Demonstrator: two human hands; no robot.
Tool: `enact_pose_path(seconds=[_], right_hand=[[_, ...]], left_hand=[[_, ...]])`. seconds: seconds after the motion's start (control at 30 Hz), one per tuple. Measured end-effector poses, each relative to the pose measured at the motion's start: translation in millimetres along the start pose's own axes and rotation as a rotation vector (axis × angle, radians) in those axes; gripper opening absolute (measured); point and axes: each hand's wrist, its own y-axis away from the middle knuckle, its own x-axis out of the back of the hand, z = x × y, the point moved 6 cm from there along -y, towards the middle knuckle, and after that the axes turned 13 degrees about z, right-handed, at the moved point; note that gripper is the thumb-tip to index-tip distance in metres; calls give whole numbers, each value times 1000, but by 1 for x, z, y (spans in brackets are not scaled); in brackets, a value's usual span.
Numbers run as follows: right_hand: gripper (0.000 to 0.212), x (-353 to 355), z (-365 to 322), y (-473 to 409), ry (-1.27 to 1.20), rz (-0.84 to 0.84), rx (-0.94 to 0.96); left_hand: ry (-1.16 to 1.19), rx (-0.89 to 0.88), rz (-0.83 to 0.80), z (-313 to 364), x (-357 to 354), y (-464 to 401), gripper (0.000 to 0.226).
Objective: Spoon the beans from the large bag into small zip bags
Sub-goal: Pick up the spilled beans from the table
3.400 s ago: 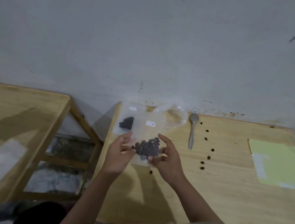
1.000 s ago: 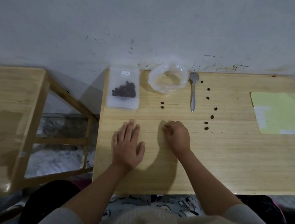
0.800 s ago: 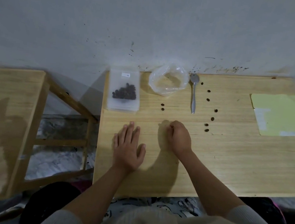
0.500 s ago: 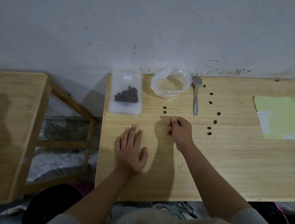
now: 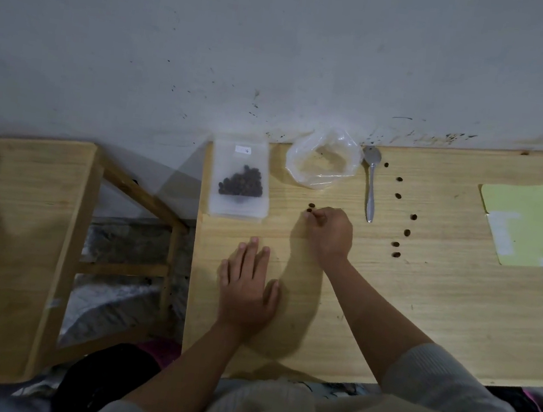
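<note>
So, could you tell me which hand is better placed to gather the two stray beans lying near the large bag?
The right hand. Its curled fingertips already pinch one stray bean, with the other bean just beyond. The left hand lies flat on the table, nearer the person.

yellow folder (image 5: 534, 224), wooden table (image 5: 421, 310); second table (image 5: 9, 242)

A light wooden table (image 5: 421, 310) stands against a scuffed, speckled grey-white wall (image 5: 282, 53). Beside it, left, a second wooden table (image 5: 9, 242) with braced legs; mottled grey floor (image 5: 115, 299) shows between them. Dim light.
</note>
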Motion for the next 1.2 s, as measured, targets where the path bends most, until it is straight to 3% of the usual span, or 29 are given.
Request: enact_pose_path(seconds=[0.2,0.47,0.53,0.73,0.8,0.87,0.93,1.0,1.13,1.2], right_hand=[[33,3,-8,-4,-2,21,-38],[21,4,-14,1,4,40,-17],[17,10,-11,3,-137,50,-102],[23,8,2,26,-894,-115,-738],[22,10,-1,32,-1106,-183,-845],[23,11,-1,32,-1167,-230,-855],[27,11,1,28,-1086,-247,-817],[35,11,5,20,-835,-193,-723],[29,21,3,-3,-336,54,-282],[33,19,-2,-5,-204,32,-141]], left_hand=[[-20,-18,3,-1,0,1,61],[-1,-17,6,0,0,0,61],[16,0,7,-1,0,-1,61],[53,28,-11,-1,0,1,64],[52,28,-7,-1,0,1,64],[51,28,1,-1,0,1,63],[54,28,6,0,0,1,64],[54,30,6,-1,0,1,64],[56,45,2,-1,0,0,64],[37,41,7,-2,0,1,62]])
